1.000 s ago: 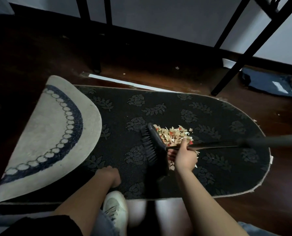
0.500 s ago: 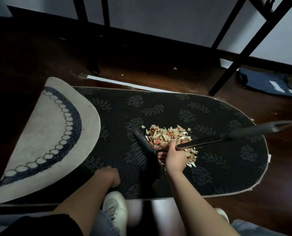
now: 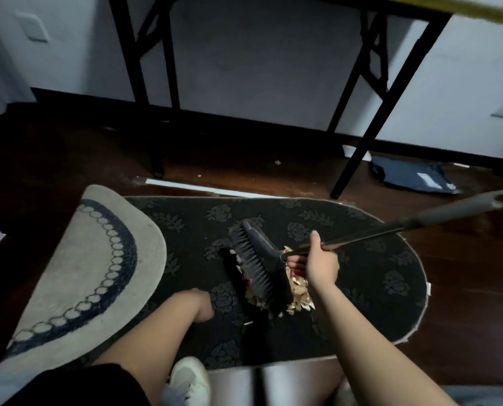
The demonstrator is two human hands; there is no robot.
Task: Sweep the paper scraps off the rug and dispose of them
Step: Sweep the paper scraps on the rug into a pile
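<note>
Black plastic broom head (image 3: 257,266) lies tilted on the dark oval floral rug (image 3: 376,276), just left of my right hand (image 3: 317,266), which grips its thin metal handle (image 3: 361,237) near the head. Torn paper scraps (image 3: 298,300), gathered in one heap, sit under and below that hand, on the rug. Left hand (image 3: 202,306) rests on the rug, fingers hidden: cannot tell its state. Gathering looks done; removal and disposal remain.

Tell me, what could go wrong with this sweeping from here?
The brush head sits right over the paper scraps, so a hard stroke could scatter them across the dark rug. The right hand grips the handle low down, so the long free end may swing towards the table leg.
</note>
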